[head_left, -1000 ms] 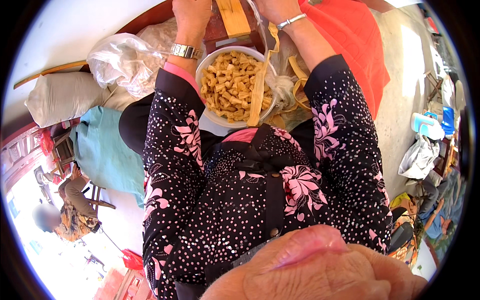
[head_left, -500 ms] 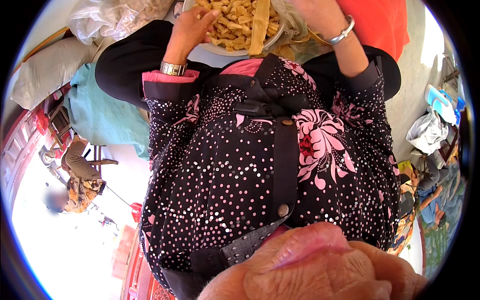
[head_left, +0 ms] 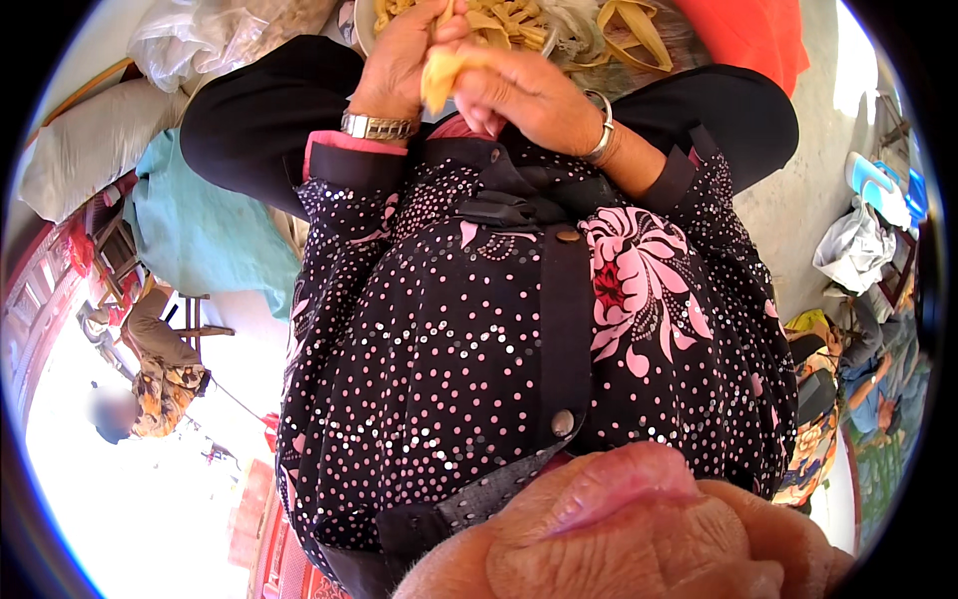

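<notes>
My left hand (head_left: 399, 62), with a metal watch at the wrist, is closed on a yellow, dried-looking strip (head_left: 447, 70) near the front of a white bowl (head_left: 359, 30) full of short yellow pieces (head_left: 504, 25). My right hand (head_left: 524, 90), wearing a silver bangle, grips the same strip, its fingers curled and partly touching my left hand's. Both hands are over my lap, partly hiding the bowl. Longer curled yellow strips (head_left: 634, 35) lie right of the bowl beside crumpled plastic (head_left: 574, 40).
A red cloth (head_left: 758, 40) lies at the upper right. Clear plastic bags (head_left: 210, 35), a pale sack (head_left: 100, 150) and a teal cloth (head_left: 200, 220) lie to the left. A seated person (head_left: 160, 389) is at left, another person (head_left: 868, 389) at right. Blue containers (head_left: 878, 190) stand right.
Both hands have drawn back from beyond the bowl toward my body. My right hand has moved down and left to meet my left, a yellow strip between them. The camera view has shifted.
</notes>
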Action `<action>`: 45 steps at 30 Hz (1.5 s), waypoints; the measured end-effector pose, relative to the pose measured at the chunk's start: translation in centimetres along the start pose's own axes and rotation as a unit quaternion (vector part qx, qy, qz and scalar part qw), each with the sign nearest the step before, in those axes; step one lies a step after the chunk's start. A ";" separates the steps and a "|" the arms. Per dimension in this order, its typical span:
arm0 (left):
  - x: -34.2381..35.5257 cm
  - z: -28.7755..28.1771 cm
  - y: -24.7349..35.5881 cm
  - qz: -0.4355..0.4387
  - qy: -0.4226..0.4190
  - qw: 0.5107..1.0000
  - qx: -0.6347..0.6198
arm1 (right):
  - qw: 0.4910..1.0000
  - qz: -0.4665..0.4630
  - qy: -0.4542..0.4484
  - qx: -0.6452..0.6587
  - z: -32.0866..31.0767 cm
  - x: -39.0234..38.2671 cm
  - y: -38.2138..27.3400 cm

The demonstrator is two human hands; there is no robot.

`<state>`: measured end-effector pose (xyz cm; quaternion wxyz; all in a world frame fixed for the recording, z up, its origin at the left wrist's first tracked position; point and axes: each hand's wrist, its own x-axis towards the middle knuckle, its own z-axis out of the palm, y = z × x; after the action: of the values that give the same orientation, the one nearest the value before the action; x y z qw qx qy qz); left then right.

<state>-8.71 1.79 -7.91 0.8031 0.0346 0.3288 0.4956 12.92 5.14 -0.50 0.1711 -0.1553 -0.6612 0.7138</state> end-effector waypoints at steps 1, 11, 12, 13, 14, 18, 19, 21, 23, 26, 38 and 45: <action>-0.3 -0.3 0.1 0.030 0.038 0.999 0.016 | 0.998 -0.024 0.065 0.013 -0.1 0.2 0.0; -2.9 7.0 -0.6 0.051 0.025 0.985 0.161 | 0.950 -0.032 0.284 -0.125 -2.3 2.8 3.5; -2.9 6.6 -0.5 0.065 0.031 0.973 0.221 | 0.953 -0.028 0.275 -0.121 -2.7 2.9 4.3; -3.0 5.5 -0.1 0.079 0.036 0.956 0.280 | 0.957 -0.023 0.265 -0.117 -3.1 3.0 5.2; -3.3 4.7 0.4 0.094 0.045 0.936 0.336 | 0.961 -0.018 0.251 -0.113 -3.3 3.2 6.0; -3.7 7.1 -1.0 0.275 0.096 0.765 0.575 | 0.970 -0.037 0.174 -0.166 -4.7 3.3 9.6; -3.7 7.1 -1.1 0.353 0.087 0.654 0.663 | 0.976 -0.040 0.154 -0.150 -5.0 3.3 10.7; -3.8 8.4 -1.1 0.443 0.093 0.510 0.732 | 0.983 -0.048 0.121 -0.132 -4.8 3.6 10.2; -4.0 9.2 -1.2 0.478 0.100 0.432 0.758 | 0.984 -0.056 0.101 -0.133 -5.0 3.7 8.9; -4.1 9.3 -1.3 0.472 0.099 0.456 0.748 | 0.988 -0.090 0.106 -0.062 -4.5 3.4 7.3; -3.0 7.3 -1.6 0.213 -0.053 0.973 0.064 | 0.957 -0.227 0.174 -0.041 -3.4 3.3 7.3; -3.7 9.1 -2.2 0.235 0.040 0.912 0.334 | 0.965 0.013 0.109 0.238 -3.6 0.8 5.7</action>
<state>-2.97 0.11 0.12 0.5906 0.3576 0.4898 0.5324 13.64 8.33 -6.48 0.2650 -0.1952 -0.4476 0.8315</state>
